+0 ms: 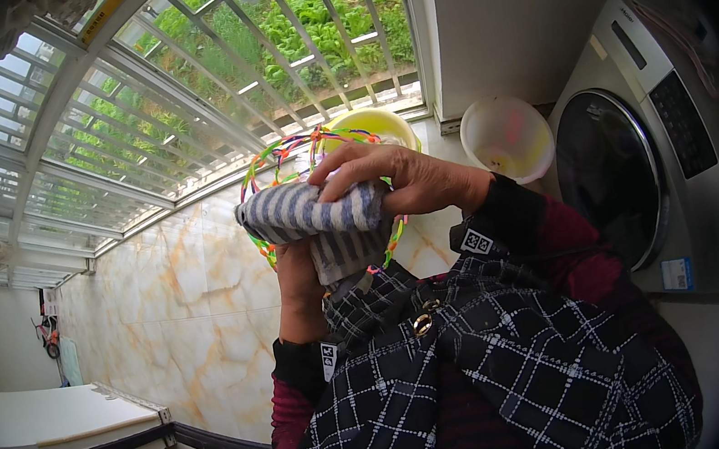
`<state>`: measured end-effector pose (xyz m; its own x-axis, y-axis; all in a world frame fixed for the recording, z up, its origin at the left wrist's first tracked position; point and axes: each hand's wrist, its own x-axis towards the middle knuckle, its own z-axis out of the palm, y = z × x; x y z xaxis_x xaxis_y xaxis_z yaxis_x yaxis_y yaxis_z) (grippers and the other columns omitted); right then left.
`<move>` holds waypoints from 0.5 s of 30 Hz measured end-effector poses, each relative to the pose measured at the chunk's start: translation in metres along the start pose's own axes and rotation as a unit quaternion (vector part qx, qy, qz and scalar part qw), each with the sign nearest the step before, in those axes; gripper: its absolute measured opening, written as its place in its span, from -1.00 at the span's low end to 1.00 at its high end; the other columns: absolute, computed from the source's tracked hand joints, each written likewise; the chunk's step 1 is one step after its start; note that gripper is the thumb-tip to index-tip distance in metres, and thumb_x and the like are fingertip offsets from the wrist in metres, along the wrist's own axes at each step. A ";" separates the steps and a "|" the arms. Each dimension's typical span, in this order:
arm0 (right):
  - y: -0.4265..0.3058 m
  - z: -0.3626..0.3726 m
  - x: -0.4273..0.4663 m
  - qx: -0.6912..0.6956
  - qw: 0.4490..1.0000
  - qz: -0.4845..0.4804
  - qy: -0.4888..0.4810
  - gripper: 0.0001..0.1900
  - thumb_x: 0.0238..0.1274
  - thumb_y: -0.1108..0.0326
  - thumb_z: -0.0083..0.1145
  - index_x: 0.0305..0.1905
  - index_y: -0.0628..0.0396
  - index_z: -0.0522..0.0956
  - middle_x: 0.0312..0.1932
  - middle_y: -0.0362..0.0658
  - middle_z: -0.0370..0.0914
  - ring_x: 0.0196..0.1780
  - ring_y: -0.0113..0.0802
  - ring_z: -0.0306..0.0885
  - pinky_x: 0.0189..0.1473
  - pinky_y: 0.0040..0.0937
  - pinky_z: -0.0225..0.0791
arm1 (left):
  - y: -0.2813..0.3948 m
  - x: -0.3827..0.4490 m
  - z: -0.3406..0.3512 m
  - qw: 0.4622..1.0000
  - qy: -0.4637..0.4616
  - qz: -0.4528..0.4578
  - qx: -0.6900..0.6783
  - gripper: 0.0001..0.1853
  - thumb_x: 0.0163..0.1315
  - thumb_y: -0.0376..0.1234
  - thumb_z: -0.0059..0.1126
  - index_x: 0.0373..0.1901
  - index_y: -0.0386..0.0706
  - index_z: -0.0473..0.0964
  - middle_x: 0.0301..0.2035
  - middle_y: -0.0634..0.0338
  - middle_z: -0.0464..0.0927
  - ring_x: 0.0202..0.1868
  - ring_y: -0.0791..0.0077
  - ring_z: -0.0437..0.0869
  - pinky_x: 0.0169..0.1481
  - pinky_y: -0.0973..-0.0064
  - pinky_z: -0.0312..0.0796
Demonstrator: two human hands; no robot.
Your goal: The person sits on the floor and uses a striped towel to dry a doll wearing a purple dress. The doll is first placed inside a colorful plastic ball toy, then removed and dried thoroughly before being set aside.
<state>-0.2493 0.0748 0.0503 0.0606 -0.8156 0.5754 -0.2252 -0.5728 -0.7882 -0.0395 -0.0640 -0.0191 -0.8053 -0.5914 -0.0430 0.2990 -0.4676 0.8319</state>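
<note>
A folded cloth with blue-grey and white stripes is held up in front of my chest. My right hand grips its right end, fingers over the top. From below, my left hand supports the left part of the bundle; the cloth hides most of its fingers. A striped part of the cloth hangs beneath the fold. Behind and below it shows a round frame of multicoloured plastic links, partly hidden by the cloth and my hands. Farther back stands a yellow basin, partly covered by the frame.
A whitish plastic bucket stands right of the basin, beside a silver front-loading washing machine. Barred windows run along the far side above the marble-patterned tile floor. A white door and dark frame are at lower left.
</note>
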 end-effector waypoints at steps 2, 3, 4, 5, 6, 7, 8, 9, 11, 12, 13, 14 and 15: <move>-0.006 0.003 -0.002 0.020 0.997 0.017 -0.075 -0.43 -0.04 0.72 0.18 0.10 -0.08 0.72 0.33 -0.11 0.50 0.47 -0.12 0.34 0.55 -0.13 0.12 | 0.003 0.001 -0.004 0.998 -0.017 -0.014 0.062 -0.41 0.56 -0.13 0.06 0.49 -0.22 0.25 0.32 0.04 0.47 0.27 0.25 0.60 0.34 0.27 0.52; -0.009 0.003 -0.003 -0.014 0.997 0.016 -0.071 -0.43 -0.05 0.72 0.18 0.10 -0.07 0.72 0.34 -0.11 0.49 0.48 -0.11 0.33 0.56 -0.12 0.12 | 0.002 -0.001 -0.005 0.997 -0.008 -0.038 0.061 -0.40 0.57 -0.12 0.05 0.49 -0.22 0.24 0.32 0.04 0.47 0.28 0.25 0.59 0.35 0.27 0.51; -0.010 0.002 -0.004 -0.050 0.996 0.012 -0.073 -0.43 -0.06 0.72 0.19 0.09 -0.07 0.72 0.35 -0.10 0.48 0.48 -0.10 0.32 0.57 -0.11 0.11 | 0.003 -0.001 -0.007 0.997 0.005 -0.047 0.062 -0.39 0.58 -0.11 0.04 0.50 -0.22 0.22 0.33 0.04 0.46 0.29 0.25 0.59 0.35 0.28 0.50; -0.012 0.000 -0.005 -0.083 0.994 0.017 -0.070 -0.43 -0.07 0.72 0.19 0.09 -0.06 0.72 0.36 -0.10 0.47 0.49 -0.10 0.32 0.57 -0.10 0.10 | 0.003 -0.003 -0.008 0.996 0.011 -0.069 0.061 -0.39 0.58 -0.10 0.02 0.51 -0.22 0.21 0.34 0.05 0.45 0.29 0.25 0.58 0.36 0.28 0.49; -0.013 -0.002 -0.005 -0.079 0.995 0.040 -0.042 -0.42 -0.06 0.63 0.25 0.16 -0.08 0.69 0.39 -0.07 0.44 0.50 -0.07 0.30 0.59 -0.08 0.07 | 0.003 -0.005 -0.008 0.996 0.016 -0.053 0.076 -0.42 0.59 -0.10 0.01 0.48 -0.22 0.26 0.31 0.06 0.48 0.27 0.27 0.60 0.35 0.30 0.49; -0.014 -0.004 -0.006 -0.076 0.996 0.045 -0.016 -0.39 0.01 0.52 0.31 0.27 -0.07 0.61 0.40 -0.05 0.43 0.50 -0.07 0.30 0.60 -0.09 0.07 | 0.004 -0.006 -0.009 0.995 0.012 -0.049 0.089 -0.45 0.59 -0.10 0.01 0.45 -0.23 0.31 0.29 0.07 0.51 0.25 0.29 0.61 0.33 0.31 0.50; -0.014 -0.006 -0.006 -0.043 0.996 0.075 -0.003 -0.38 0.05 0.47 0.33 0.32 -0.05 0.56 0.38 -0.06 0.44 0.49 -0.09 0.32 0.58 -0.11 0.10 | 0.005 -0.007 -0.010 0.994 0.008 -0.044 0.101 -0.47 0.60 -0.11 0.00 0.42 -0.23 0.36 0.26 0.08 0.54 0.23 0.31 0.63 0.32 0.33 0.50; -0.013 -0.008 -0.006 -0.010 0.994 0.106 0.002 -0.35 0.08 0.42 0.34 0.36 -0.03 0.52 0.37 -0.07 0.45 0.49 -0.12 0.33 0.57 -0.13 0.13 | 0.006 -0.008 -0.011 0.994 0.007 -0.035 0.105 -0.50 0.61 -0.11 -0.01 0.39 -0.24 0.41 0.24 0.09 0.57 0.21 0.33 0.64 0.31 0.35 0.50; -0.008 -0.008 -0.006 -0.028 0.994 0.102 -0.031 -0.37 0.16 0.42 0.34 0.39 -0.01 0.50 0.35 -0.08 0.47 0.48 -0.16 0.36 0.55 -0.17 0.17 | 0.007 -0.009 -0.012 0.997 -0.005 -0.034 0.072 -0.57 0.59 -0.17 0.05 0.32 -0.22 0.50 0.18 0.12 0.62 0.17 0.36 0.67 0.27 0.37 0.52; -0.004 -0.007 -0.006 -0.035 0.994 0.095 -0.040 -0.37 0.20 0.42 0.33 0.41 0.01 0.48 0.34 -0.09 0.48 0.47 -0.18 0.37 0.54 -0.19 0.19 | 0.008 -0.009 -0.012 0.998 -0.009 -0.032 0.057 -0.58 0.58 -0.18 0.07 0.32 -0.22 0.50 0.18 0.12 0.62 0.17 0.36 0.67 0.27 0.37 0.53; 0.000 -0.004 -0.006 -0.025 0.995 0.094 -0.037 -0.38 0.24 0.43 0.32 0.42 0.00 0.47 0.34 -0.09 0.48 0.47 -0.19 0.38 0.54 -0.20 0.20 | 0.008 -0.009 -0.013 0.998 -0.002 -0.045 0.044 -0.58 0.57 -0.19 0.09 0.32 -0.21 0.50 0.18 0.12 0.62 0.17 0.36 0.67 0.26 0.37 0.53; 0.004 0.000 -0.007 -0.013 0.996 0.090 -0.023 -0.39 0.27 0.43 0.31 0.44 0.00 0.46 0.35 -0.09 0.49 0.47 -0.20 0.39 0.54 -0.21 0.20 | 0.008 -0.009 -0.014 0.999 0.003 -0.038 0.026 -0.60 0.55 -0.25 0.11 0.31 -0.21 0.51 0.17 0.10 0.63 0.17 0.34 0.67 0.26 0.35 0.54; 0.009 0.005 -0.009 -0.001 0.996 0.087 -0.009 -0.39 0.31 0.44 0.29 0.45 0.00 0.45 0.36 -0.09 0.49 0.47 -0.21 0.40 0.54 -0.22 0.21 | 0.007 -0.008 -0.014 1.000 -0.004 -0.031 0.006 -0.61 0.55 -0.27 0.10 0.31 -0.21 0.51 0.17 0.09 0.63 0.18 0.33 0.67 0.26 0.35 0.54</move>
<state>-0.2468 0.0764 0.0370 0.0383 -0.9042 0.4254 -0.2356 -0.4219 -0.8755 -0.0234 -0.0717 -0.0206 -0.8256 -0.5569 -0.0904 0.2425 -0.4949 0.8344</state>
